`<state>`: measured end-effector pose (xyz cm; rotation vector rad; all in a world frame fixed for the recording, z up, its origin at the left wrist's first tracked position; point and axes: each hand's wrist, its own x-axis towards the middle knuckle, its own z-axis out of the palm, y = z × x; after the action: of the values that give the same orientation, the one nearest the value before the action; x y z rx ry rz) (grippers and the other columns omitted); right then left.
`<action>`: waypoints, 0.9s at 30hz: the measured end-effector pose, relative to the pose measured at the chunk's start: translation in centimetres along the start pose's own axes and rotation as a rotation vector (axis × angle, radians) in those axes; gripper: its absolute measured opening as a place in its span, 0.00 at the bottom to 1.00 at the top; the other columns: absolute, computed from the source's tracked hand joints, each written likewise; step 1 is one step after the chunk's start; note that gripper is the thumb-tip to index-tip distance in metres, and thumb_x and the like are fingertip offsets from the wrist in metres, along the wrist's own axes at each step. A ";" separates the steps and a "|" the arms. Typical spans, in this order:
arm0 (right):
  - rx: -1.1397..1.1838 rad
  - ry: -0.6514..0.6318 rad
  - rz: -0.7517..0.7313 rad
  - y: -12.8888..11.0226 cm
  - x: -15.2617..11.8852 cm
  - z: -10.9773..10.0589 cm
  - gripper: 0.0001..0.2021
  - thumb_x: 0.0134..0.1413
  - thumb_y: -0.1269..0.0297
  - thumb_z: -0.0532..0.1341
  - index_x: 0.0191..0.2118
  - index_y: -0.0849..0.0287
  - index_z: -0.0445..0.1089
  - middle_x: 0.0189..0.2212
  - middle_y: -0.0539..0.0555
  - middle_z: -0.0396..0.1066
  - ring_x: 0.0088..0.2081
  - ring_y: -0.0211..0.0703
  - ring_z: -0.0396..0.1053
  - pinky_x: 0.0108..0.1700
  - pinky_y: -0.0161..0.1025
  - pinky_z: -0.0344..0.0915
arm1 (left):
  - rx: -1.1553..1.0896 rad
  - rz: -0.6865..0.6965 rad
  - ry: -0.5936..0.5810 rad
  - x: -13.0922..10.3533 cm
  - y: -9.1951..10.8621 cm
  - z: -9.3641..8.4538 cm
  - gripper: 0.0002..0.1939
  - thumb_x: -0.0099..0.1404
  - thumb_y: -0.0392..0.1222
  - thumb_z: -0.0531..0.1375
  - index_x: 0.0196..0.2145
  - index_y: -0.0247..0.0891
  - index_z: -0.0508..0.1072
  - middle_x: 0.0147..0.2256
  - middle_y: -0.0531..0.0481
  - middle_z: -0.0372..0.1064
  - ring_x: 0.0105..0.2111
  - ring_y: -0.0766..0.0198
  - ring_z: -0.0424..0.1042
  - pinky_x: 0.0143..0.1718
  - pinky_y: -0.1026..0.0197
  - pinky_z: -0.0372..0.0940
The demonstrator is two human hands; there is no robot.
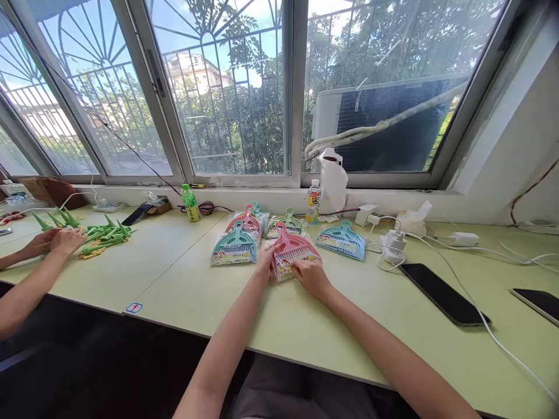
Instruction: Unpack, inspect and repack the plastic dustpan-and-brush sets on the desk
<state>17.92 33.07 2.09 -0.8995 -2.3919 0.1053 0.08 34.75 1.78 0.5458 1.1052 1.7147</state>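
Both my hands are on a pink mini dustpan and brush set (292,244) in a clear plastic wrapper, tilted up from the table in front of me. My left hand (265,256) grips its left edge, and my right hand (311,274) is closed on its lower right edge. Left of it lies a wrapped teal dustpan set (236,247). Behind are another pink set (248,218) and a green set (289,220), partly covered. A blue set (343,240) lies apart to the right.
Bottles, one green (190,203) and one yellow-labelled (313,202), stand near the window. Right of me are a black phone (445,294), white cables and a charger (393,245). At far left, another person's hands (65,240) work by green and yellow pieces (107,235).
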 end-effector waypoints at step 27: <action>1.542 0.374 0.710 7.4 2.7 0.3 0.26 0.24 0.58 0.78 0.35 0.58 0.73 0.33 0.52 0.78 0.36 0.45 0.76 0.41 0.44 0.74 | 0.056 -0.029 -0.202 -0.5 3.3 -0.5 0.15 0.65 0.53 0.61 0.40 0.39 0.76 0.39 0.45 0.76 0.40 0.61 0.74 0.44 0.59 0.68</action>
<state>20.37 40.47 1.19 -0.7301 -0.9446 1.5791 -1.76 33.78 4.49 0.7185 1.0134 1.5694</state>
